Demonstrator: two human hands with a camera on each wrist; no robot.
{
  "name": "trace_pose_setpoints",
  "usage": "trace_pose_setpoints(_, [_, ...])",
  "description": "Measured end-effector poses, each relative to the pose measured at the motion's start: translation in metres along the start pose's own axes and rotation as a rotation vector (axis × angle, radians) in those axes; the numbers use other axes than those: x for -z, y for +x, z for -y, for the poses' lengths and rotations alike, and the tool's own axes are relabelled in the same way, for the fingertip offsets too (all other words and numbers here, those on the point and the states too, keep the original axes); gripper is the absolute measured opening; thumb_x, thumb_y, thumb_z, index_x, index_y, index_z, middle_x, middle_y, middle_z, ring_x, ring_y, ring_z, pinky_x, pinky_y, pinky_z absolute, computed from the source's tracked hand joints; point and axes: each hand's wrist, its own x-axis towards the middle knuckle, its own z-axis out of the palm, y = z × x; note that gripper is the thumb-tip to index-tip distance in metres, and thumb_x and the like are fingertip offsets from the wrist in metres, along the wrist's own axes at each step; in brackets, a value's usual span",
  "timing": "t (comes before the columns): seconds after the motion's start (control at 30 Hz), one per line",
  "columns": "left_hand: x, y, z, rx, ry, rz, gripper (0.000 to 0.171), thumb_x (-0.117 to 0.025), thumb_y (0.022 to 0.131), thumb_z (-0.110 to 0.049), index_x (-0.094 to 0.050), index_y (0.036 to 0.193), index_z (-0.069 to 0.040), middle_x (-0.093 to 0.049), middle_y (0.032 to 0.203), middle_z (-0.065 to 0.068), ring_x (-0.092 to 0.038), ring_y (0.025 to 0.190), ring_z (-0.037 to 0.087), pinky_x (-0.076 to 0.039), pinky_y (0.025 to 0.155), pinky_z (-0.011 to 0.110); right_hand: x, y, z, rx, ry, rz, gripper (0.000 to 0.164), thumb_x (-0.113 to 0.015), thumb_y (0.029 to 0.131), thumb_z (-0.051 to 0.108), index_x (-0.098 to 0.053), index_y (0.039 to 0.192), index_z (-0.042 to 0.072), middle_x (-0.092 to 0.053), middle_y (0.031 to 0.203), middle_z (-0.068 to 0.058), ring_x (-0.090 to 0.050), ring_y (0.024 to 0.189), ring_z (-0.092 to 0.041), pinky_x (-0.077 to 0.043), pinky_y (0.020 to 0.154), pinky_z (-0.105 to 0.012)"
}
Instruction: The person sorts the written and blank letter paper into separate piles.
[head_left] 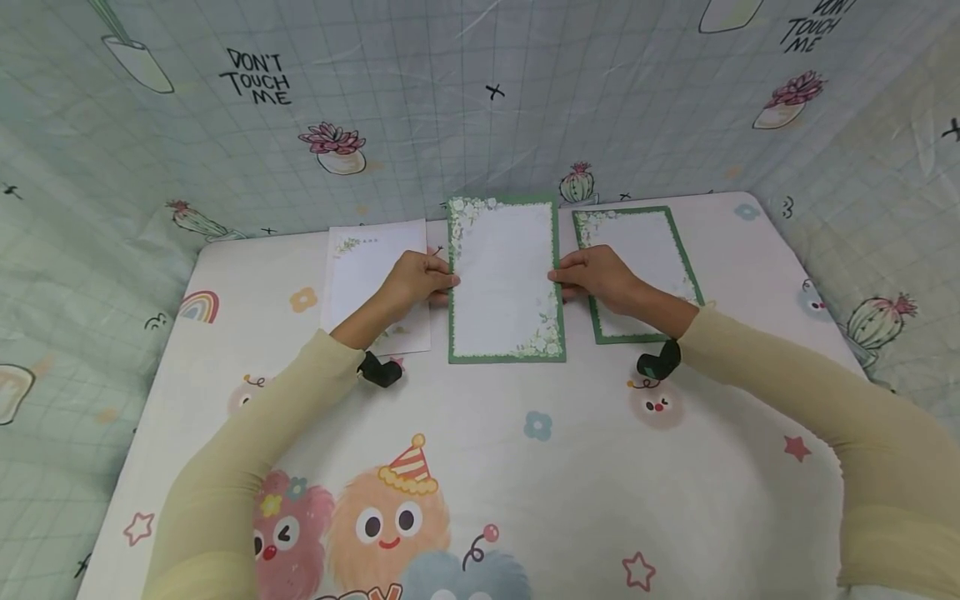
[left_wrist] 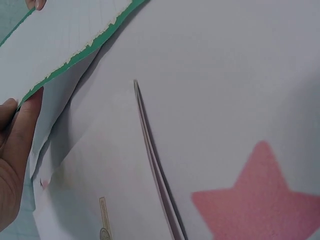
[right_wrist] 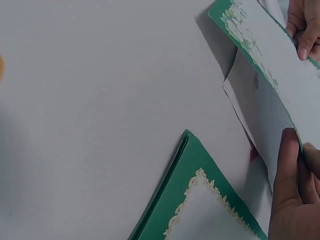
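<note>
Both hands hold a sheet of stationery paper (head_left: 502, 283) with a green border and white flowers in two corners, raised a little off the table. At its left edge, the left hand (head_left: 417, 279) pinches it between thumb and fingers. The right hand (head_left: 606, 280) pinches the opposite edge. In the wrist views, a pale sheet (right_wrist: 255, 95) shows below the held one. A white sheet (head_left: 367, 275) with small floral corners lies under the left hand. Partly hidden by the right hand, a green-bordered stack (head_left: 611, 329) lies at the right.
The table (head_left: 465, 433) has a white cover printed with cartoon figures, stars and flowers. Behind it hangs a grid-patterned cloth (head_left: 427, 108) with printed cacti, which also runs down both sides. Dark wrist cameras (head_left: 382, 371) sit below both wrists.
</note>
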Motion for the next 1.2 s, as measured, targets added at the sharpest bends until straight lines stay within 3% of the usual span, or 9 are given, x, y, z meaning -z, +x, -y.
trace_pose_setpoints(0.5, [-0.002,-0.005,-0.010,-0.001,-0.033,0.017,0.031,-0.068,0.098,-0.004,-0.065,0.125,0.011,-0.067,0.125,0.026,-0.068,0.076,0.008,-0.061,0.083,0.031,0.006,-0.008,0.006,0.018,-0.008,0.004,0.031,-0.070,0.099,0.017,-0.066,0.116,-0.008,-0.071,0.099,-0.001,-0.070,0.077,-0.006,-0.058,0.080,-0.023])
trace_pose_setpoints(0.8, [-0.003,-0.005,-0.012,-0.009,-0.030,0.015,0.027,-0.069,0.097,-0.004,-0.067,0.120,0.011,-0.062,0.126,0.016,-0.066,0.077,0.009,-0.061,0.084,0.035,0.008,-0.009,0.004,0.025,0.007,0.008,0.031,-0.070,0.099,0.016,-0.064,0.117,-0.009,-0.070,0.101,0.000,-0.070,0.078,-0.005,-0.058,0.082,-0.022])
trace_pose_setpoints(0.97, [-0.004,-0.005,-0.011,-0.022,-0.014,0.001,0.021,-0.069,0.098,-0.005,-0.069,0.113,0.010,-0.058,0.120,0.007,-0.064,0.077,0.011,-0.062,0.084,0.035,0.008,-0.010,0.005,0.033,0.011,0.008,0.030,-0.070,0.099,0.015,-0.065,0.116,-0.009,-0.069,0.100,0.000,-0.070,0.079,-0.005,-0.059,0.081,-0.022])
trace_pose_setpoints(1.2, [-0.007,-0.003,-0.007,-0.068,-0.001,-0.022,0.013,-0.069,0.097,-0.003,-0.068,0.090,0.007,-0.058,0.105,0.008,-0.062,0.076,0.014,-0.062,0.075,0.032,0.007,-0.011,0.004,0.036,-0.010,0.004,0.028,-0.070,0.099,0.017,-0.066,0.112,-0.007,-0.071,0.098,0.000,-0.070,0.079,-0.006,-0.059,0.083,-0.026])
